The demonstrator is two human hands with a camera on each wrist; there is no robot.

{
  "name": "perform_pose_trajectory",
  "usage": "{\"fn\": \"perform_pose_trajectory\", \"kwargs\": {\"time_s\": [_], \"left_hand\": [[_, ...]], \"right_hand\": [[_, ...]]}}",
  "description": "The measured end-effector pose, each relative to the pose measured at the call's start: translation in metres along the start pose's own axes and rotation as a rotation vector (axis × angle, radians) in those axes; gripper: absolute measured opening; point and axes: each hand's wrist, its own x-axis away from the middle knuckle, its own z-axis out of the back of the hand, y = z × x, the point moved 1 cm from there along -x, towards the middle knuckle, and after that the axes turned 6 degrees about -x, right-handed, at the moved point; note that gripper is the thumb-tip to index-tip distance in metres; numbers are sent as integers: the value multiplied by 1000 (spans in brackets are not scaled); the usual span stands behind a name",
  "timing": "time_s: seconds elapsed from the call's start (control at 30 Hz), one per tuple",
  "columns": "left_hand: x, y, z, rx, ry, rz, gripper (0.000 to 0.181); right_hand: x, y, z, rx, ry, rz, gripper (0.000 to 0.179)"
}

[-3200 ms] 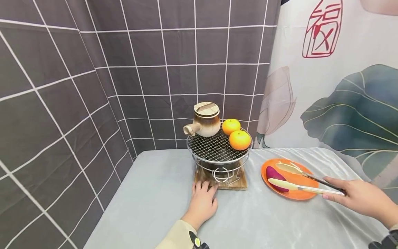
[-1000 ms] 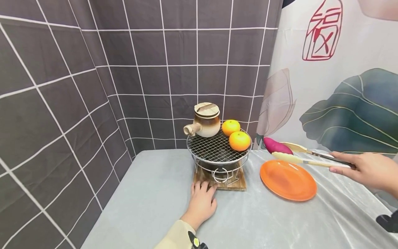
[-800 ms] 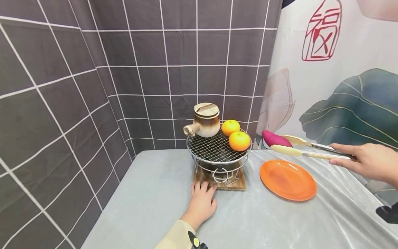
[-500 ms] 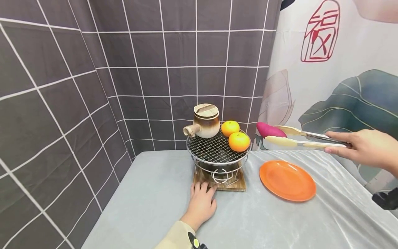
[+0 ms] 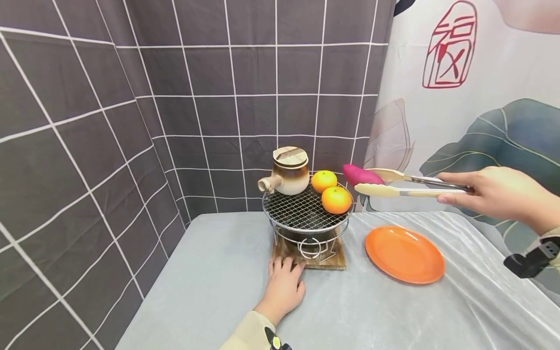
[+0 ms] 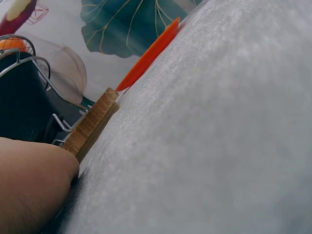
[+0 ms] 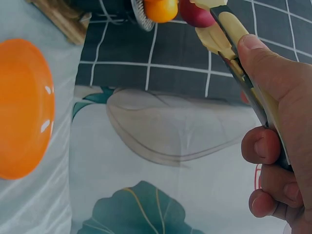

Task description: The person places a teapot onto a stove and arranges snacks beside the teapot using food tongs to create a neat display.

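In the head view my right hand grips a pair of tongs with cream-coloured tips. Between those tips is a magenta sweet potato, lifted into the air at the right side of the round wire grill rack. My left hand rests its fingers on the front edge of the wooden board under the stove. The right wrist view shows the fingers curled round the tong handles. Two mandarins, one behind and one in front, sit on the rack's right side.
A brown and cream side-handled clay pot with a wooden lid stands at the rack's back left. An orange plate lies bare on the grey tablecloth, right of the stove. A dark grid-patterned curtain hangs close behind.
The tongs lifted the sweet potato off the orange plate, then carried it up and left to beside the mandarins. My left hand has stayed on the board.
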Motion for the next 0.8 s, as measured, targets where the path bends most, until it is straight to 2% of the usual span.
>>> {"fn": "perform_pose_trajectory", "kwargs": {"time_s": [0.23, 0.5, 0.8], "left_hand": [[0, 0, -1, 3, 12, -7, 46], [1, 0, 2, -1, -3, -6, 46], [1, 1, 1, -6, -4, -4, 46]], "right_hand": [[-8, -15, 6, -28, 22, 7, 65], [-20, -37, 9, -31, 65, 71, 62], [-32, -63, 7, -31, 41, 112, 62]]}}
